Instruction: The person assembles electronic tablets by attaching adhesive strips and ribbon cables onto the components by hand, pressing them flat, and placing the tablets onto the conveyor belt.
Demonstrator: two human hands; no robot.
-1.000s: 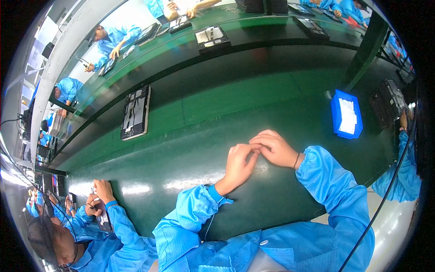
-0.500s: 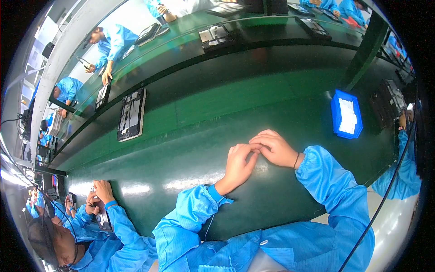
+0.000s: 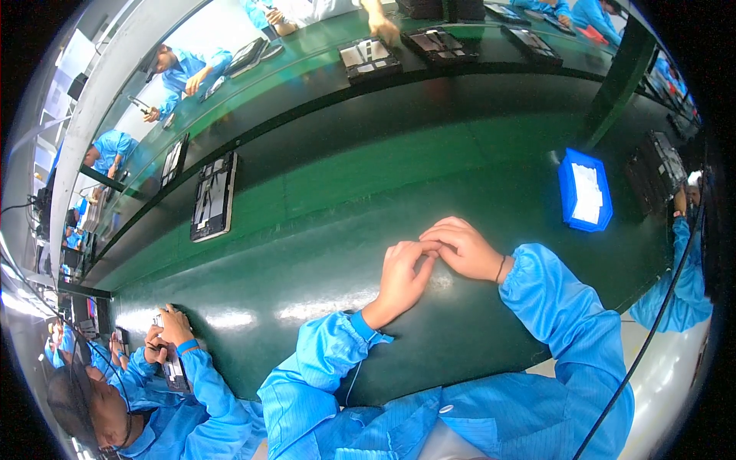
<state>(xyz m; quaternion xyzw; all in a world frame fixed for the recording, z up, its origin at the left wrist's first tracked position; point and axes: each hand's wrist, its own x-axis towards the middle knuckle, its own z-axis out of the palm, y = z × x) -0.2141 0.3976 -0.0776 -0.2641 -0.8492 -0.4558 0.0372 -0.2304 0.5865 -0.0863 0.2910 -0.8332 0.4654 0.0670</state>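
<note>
My left hand (image 3: 403, 277) and my right hand (image 3: 466, 249) meet above the bare green tabletop (image 3: 322, 268), fingertips touching. Both are closed, with curled fingers and thumbs drawn in toward each other. Whether anything small sits between the fingertips is hidden. A dark band (image 3: 501, 268) circles my right wrist. From my left cuff hangs a thin pale cord (image 3: 354, 383). The object nearest my right hand is a blue plastic bin (image 3: 570, 192) holding white pieces, standing apart from it.
A flat device with its inside exposed (image 3: 215, 196) lies at the far left. Several similar units, such as a dark one (image 3: 439, 46), sit on the raised line behind. At lower left a co-worker's hands (image 3: 170, 328) handle another. Black stacked trays (image 3: 656, 175) stand at right.
My hands stay put. On the far line, a co-worker's hand has come in and a dark unit now sits beside the pale one. The exposed device at left has shifted slightly left.
</note>
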